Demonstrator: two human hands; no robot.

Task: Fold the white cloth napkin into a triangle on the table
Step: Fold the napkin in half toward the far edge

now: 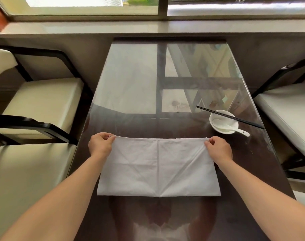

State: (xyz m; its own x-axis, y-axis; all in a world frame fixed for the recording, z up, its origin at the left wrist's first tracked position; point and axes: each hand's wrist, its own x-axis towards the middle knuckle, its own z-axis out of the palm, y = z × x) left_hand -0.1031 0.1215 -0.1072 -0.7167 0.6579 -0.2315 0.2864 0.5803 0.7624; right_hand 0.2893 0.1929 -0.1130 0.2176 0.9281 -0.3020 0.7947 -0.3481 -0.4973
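The white cloth napkin lies spread as a wide rectangle on the glossy dark table, with creases running down its middle and diagonally. My left hand pinches its far left corner. My right hand pinches its far right corner. The far edge is pulled straight between both hands. The near edge rests flat on the table.
A white bowl with a white spoon in it stands at the right, black chopsticks laid across it. Cream-cushioned chairs flank the table on both sides. A window sill runs along the far end.
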